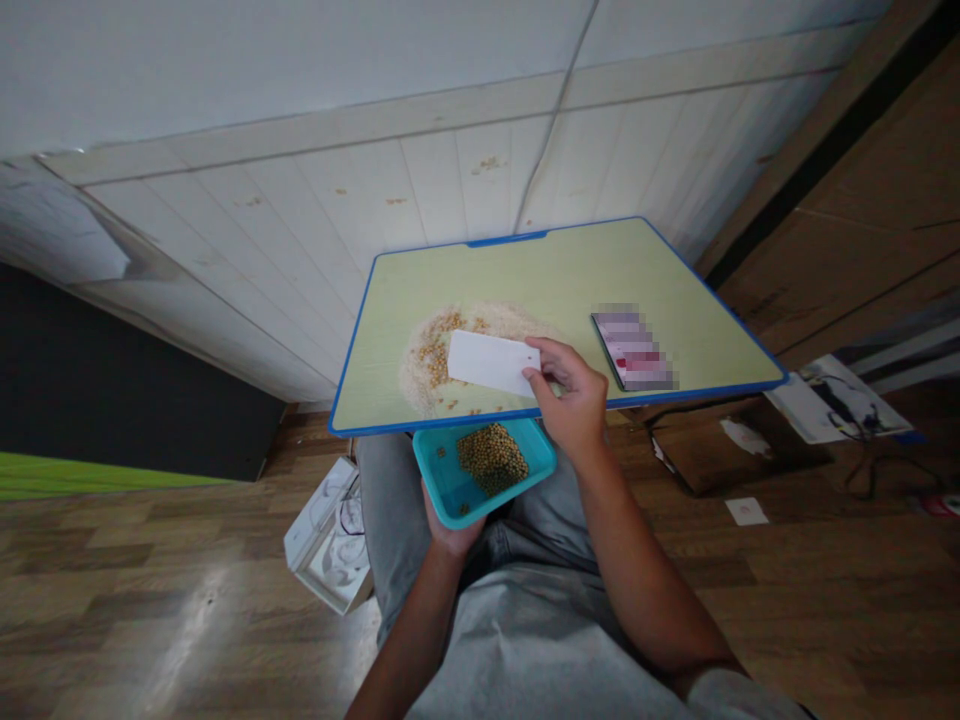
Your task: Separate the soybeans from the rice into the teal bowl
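My left hand (448, 535) holds a teal tray (442, 480) from underneath, just below the near edge of a small blue-rimmed table (660, 300). A heap of yellow beans (492, 458) lies in the tray. My right hand (571, 392) pinches a white card (491, 362) by its right end, holding it flat over a pile of white rice mixed with beans (427, 355) on the table. A few loose beans lie near the table's front edge.
A phone (634, 350) lies on the table's right part. A white box (330, 540) sits on the wooden floor at my left knee. Cardboard and papers (836, 400) lie at the right. A white panelled wall stands behind the table.
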`<state>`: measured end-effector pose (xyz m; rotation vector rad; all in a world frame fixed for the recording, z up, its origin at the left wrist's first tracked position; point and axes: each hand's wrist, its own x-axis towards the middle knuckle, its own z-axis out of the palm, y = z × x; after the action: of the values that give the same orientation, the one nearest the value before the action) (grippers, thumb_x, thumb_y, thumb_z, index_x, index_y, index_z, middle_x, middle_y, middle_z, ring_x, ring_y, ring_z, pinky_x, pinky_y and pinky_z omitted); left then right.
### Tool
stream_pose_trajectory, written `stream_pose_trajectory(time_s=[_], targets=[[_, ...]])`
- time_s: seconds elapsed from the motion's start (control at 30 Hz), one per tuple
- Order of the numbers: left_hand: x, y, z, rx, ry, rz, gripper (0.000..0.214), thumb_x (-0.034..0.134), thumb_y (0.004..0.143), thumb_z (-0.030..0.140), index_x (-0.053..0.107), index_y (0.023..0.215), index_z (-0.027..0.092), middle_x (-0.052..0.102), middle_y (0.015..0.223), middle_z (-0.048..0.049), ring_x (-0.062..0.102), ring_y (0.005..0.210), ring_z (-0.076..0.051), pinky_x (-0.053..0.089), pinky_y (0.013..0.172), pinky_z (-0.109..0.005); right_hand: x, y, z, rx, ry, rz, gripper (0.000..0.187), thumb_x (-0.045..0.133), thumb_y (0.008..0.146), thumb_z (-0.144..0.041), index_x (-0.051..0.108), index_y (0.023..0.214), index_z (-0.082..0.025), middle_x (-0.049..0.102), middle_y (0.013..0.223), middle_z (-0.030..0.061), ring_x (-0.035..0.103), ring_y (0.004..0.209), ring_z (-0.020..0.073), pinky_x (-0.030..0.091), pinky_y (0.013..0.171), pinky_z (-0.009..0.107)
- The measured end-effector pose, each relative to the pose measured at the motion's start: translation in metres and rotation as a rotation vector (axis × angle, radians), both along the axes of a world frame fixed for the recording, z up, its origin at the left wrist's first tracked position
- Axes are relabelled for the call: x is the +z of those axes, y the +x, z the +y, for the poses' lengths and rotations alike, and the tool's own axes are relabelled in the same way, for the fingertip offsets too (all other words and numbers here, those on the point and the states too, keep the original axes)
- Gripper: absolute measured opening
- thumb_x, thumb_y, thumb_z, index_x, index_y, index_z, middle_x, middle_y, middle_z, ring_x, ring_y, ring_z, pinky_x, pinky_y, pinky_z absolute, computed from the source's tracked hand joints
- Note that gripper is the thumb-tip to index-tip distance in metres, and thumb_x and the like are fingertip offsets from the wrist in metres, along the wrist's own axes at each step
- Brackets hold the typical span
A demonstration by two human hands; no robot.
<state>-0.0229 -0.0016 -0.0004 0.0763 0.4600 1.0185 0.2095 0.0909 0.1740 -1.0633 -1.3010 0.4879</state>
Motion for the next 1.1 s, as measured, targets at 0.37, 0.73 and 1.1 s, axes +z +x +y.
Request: stream_pose_trajectory(time_s=[0.37, 0.73, 1.1], targets=[[0.011, 0.005, 0.001, 0.056, -0.044, -0.010, 0.078, 0.026, 0.115, 0.074, 0.050, 0.181, 0.039, 0.033, 0.198, 0.0039, 0.012, 0.189, -0.033, -0.001, 0.150, -0.070, 0.006, -0.002, -0.004, 0.045, -0.039, -0.010, 0.035, 0.074, 0.096, -0.021, 0.087, 0.128, -0.030, 0.089, 0.106, 0.0016, 0.081, 0.085, 0.0198, 0.072, 0.086, 0.038], [0.025, 0.009, 0.002, 0.045, -0.075, 0.031, 0.071, 0.036, 0.113, 0.073, 0.067, 0.168, 0.041, 0.044, 0.193, 0.0068, 0.015, 0.189, -0.035, 0.003, 0.151, -0.070, 0.003, 0.001, -0.002, 0.132, -0.039, 0.002, 0.035, 0.076, 0.094, -0.022, 0.088, 0.127, -0.029, 0.090, 0.106, 0.0018, 0.081, 0.083, 0.0187, 0.071, 0.083, 0.038], [0.036, 0.014, 0.004, 0.046, -0.011, 0.139, 0.069, 0.037, 0.111, 0.077, 0.084, 0.150, 0.043, 0.063, 0.179, 0.0090, 0.026, 0.186, -0.038, 0.015, 0.152, -0.069, 0.006, 0.002, -0.004, 0.162, -0.048, 0.034, 0.033, 0.076, 0.094, -0.023, 0.088, 0.124, -0.027, 0.088, 0.098, 0.0015, 0.081, 0.081, 0.0183, 0.068, 0.075, 0.033]])
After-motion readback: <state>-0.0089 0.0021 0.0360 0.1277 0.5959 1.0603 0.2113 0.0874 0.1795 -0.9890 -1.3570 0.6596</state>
